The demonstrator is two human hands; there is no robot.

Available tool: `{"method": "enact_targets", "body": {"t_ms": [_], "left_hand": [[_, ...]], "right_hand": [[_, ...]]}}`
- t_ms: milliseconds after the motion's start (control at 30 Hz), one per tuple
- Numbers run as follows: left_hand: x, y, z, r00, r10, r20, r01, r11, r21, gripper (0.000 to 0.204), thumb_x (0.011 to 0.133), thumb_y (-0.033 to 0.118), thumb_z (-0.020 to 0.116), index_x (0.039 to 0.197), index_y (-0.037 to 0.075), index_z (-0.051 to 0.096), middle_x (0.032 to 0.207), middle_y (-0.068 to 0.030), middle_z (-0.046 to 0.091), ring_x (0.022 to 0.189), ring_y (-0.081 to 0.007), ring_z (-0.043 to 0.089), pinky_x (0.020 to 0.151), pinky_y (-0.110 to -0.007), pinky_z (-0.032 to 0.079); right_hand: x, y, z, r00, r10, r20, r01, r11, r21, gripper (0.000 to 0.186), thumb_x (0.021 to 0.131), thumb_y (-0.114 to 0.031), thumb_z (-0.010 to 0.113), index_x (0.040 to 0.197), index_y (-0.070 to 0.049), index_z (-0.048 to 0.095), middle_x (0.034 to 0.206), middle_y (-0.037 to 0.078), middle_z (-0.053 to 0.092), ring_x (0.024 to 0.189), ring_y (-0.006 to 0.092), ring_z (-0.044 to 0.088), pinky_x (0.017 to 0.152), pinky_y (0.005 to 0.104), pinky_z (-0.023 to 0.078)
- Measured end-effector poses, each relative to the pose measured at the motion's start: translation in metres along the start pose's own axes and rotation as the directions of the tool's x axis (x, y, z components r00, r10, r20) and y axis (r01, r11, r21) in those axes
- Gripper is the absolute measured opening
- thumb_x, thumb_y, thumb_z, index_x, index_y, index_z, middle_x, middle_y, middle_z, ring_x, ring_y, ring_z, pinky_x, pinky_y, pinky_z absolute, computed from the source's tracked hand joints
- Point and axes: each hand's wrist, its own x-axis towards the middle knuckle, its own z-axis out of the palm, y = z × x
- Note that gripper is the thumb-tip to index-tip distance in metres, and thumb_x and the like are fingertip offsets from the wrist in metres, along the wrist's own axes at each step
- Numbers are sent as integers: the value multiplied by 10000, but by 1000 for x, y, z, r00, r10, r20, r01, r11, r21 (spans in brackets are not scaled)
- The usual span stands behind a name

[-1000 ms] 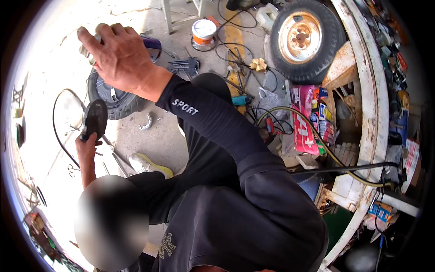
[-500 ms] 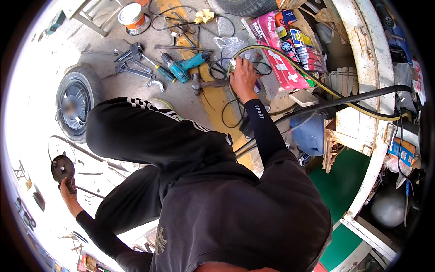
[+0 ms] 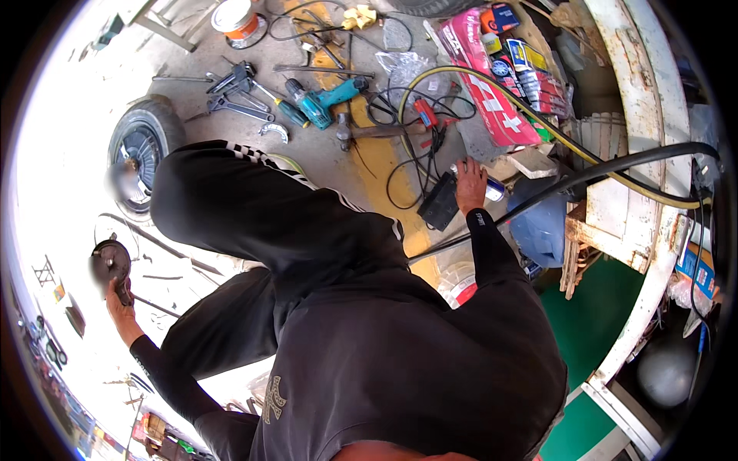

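Most of the silver-and-blue cylindrical can [image 3: 496, 189] is hidden beneath the right hand [image 3: 470, 187]; only its end shows plainly past the little-finger side or thumb side – which of the two is hard to make out. A blur covers the left edge of the dark, round, dish-like metal part [image 3: 118, 261], and another smudges the hub of the black-tyred wheel [image 3: 146, 142]. A second tyre [image 3: 430, 6] is cut off by the top rim, and glare washes out much of the floor at left.

The left arm reaches out sideways, its hand [image 3: 121, 307] turned upward and clamped on the lower rim of the round part, which is held well out to the person's left, near the wheel. The right forearm stretches forward, palm down, fingers over the can; whether they grip it or merely rest on it, I cannot tell. The can lies just beside a flat, matte black box [image 3: 440, 203].

Beyond, on rough grey concrete [image 3: 307, 173] with a worn yellow stripe, are a teal-and-black power drill [image 3: 323, 101], a hammer [image 3: 384, 131] with a wooden handle and a curved, shiny metal piece [image 3: 274, 131]. A glossy pink plastic bag [image 3: 480, 84] sits behind a smooth yellow-and-black hose [image 3: 565, 146].
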Motion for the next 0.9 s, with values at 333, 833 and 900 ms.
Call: {"method": "enact_targets", "body": {"t_ms": [333, 833, 900], "left_hand": [[-133, 93, 118, 912, 270, 309, -229, 960, -162, 276, 916, 158, 686, 1010, -100, 658, 831, -156, 734, 666, -190, 731, 505, -240, 496], [-157, -2, 171, 871, 97, 482, -4, 982, -189, 263, 938, 228, 706, 1003, -27, 716, 803, -78, 733, 587, -113, 652, 528, -243, 449], [-161, -3, 173, 855, 114, 506, -108, 993, -42, 242, 944, 228, 695, 1027, 2, 715, 796, -44, 715, 614, -105, 657, 561, -253, 458]], "right_hand": [[172, -136, -255, 975, -8, -220, 214, 261, 941, 479, 1046, -221, 575, 1413, 69, 467, 1282, 217, 630, 1146, 279, 636, 997, 358, 487], [183, -541, -432, 347, -931, -111, 139, -66, 988, 360, 1077, -339, 522, 1214, -26, 632, 1016, 62, 728, 905, 130, 662, 824, 284, 513], [167, -554, -444, 82, -974, -212, 491, -145, 859, 318, 1034, -295, 586, 1128, -3, 673, 947, 105, 735, 846, 193, 687, 777, 311, 528]]}}
